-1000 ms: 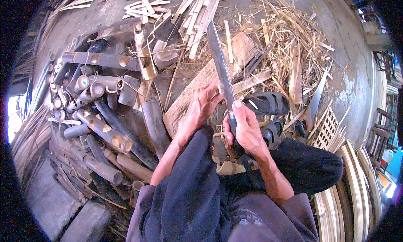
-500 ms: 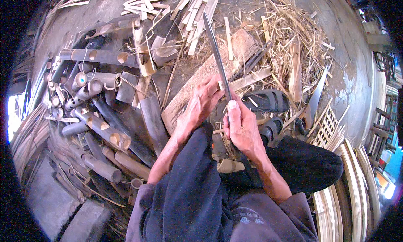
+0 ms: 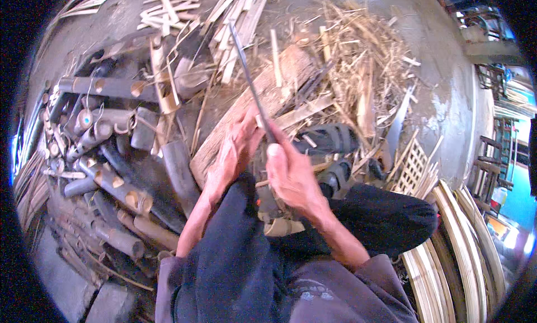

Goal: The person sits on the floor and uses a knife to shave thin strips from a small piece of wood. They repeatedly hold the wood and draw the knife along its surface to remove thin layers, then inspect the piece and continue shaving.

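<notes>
My right hand is wrapped round the lower end of a long, narrow knife, its thumb along the base of the blade. The blade points up and to the left, away from me. My left hand is closed close beside the blade, pinching a small pale piece of bamboo against or right next to its edge; whether they touch I cannot tell. Beyond the left hand lies a thick wooden block on the floor. My raised knee is under the left forearm.
Dark bamboo tubes are heaped at left. Pale strips and shavings lie ahead. A sandal, a saw and a woven lattice sit to the right. Long split strips are stacked near my right knee.
The view has swung, so the whole scene sits further left in the picture. The knife leans slightly more to the left. Both hands keep their holds.
</notes>
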Demonstrator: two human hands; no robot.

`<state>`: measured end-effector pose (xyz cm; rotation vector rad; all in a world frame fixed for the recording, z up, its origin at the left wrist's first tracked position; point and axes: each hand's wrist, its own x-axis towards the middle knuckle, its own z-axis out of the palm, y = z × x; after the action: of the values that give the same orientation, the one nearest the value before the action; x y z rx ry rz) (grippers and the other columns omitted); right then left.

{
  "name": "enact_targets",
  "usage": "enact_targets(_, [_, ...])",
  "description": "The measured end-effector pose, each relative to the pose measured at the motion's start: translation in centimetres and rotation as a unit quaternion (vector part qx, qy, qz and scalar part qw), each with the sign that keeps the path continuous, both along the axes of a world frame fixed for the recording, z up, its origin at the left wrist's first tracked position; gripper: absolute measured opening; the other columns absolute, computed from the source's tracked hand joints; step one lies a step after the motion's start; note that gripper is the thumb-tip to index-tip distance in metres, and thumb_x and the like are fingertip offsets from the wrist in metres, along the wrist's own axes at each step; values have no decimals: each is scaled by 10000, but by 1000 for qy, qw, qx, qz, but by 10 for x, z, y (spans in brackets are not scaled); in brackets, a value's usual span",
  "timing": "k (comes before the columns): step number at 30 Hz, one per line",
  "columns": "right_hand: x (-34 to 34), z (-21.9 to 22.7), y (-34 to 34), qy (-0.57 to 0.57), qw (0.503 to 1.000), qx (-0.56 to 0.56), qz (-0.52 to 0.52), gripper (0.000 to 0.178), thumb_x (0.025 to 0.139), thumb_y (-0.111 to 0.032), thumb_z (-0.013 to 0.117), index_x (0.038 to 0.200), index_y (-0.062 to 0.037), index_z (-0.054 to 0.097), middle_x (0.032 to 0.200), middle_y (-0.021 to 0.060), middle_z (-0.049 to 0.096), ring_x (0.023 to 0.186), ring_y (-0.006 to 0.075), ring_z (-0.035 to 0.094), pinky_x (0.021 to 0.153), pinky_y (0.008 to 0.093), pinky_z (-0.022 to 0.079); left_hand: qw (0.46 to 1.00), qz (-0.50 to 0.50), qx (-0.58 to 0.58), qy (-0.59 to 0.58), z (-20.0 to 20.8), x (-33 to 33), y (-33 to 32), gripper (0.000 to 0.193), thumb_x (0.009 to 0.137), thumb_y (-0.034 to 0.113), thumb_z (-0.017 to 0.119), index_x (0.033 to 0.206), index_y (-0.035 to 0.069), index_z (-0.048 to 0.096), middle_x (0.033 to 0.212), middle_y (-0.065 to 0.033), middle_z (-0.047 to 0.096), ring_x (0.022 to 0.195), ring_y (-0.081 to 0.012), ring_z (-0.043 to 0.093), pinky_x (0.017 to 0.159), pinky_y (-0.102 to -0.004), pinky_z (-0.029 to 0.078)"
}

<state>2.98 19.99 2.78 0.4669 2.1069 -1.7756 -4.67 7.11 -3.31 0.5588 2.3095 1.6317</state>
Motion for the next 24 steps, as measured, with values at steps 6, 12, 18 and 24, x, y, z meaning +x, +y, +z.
enact_targets(6, [-3, 11, 5, 40, 999, 15, -13, 443, 996, -279, 375, 1428, -182, 375, 938, 263, 624, 738, 255, 640, 714, 384, 488, 994, 43, 20, -100, -20, 11, 6, 428, 863, 108, 584, 1272, 35, 476, 1193, -208, 529, 1117, -393, 490, 913, -435, 420])
enact_targets(12, [-3, -27, 10, 21, 998, -4, -54, 458, 998, -310, 382, 1430, -159, 371, 858, 240, 651, 778, 299, 664, 705, 420, 485, 979, 1, -202, 31, -65, 24, -13, 684, 849, 183, 637, 1409, -22, 301, 1434, -260, 332, 1343, -353, 330, 1096, -397, 311])
enact_targets(18, [10, -51, 15, 12, 999, 43, -8, 477, 997, -379, 353, 1411, -148, 401, 802, 231, 628, 745, 347, 640, 714, 439, 484, 966, 152, -172, -122, -32, 29, -52, 562, 869, 170, 616, 1352, -7, 393, 1264, -218, 535, 1181, -363, 517, 1008, -402, 404])
enact_targets(24, [17, -53, 12, 45, 999, -19, -16, 528, 1013, -381, 379, 1443, -75, 347, 622, -19, 450, 499, 95, 416, 467, 270, 384, 977, 133, -164, 11, -2, 31, -47, 445, 866, 119, 612, 1274, -4, 481, 1171, -204, 593, 1087, -325, 589, 947, -382, 450])
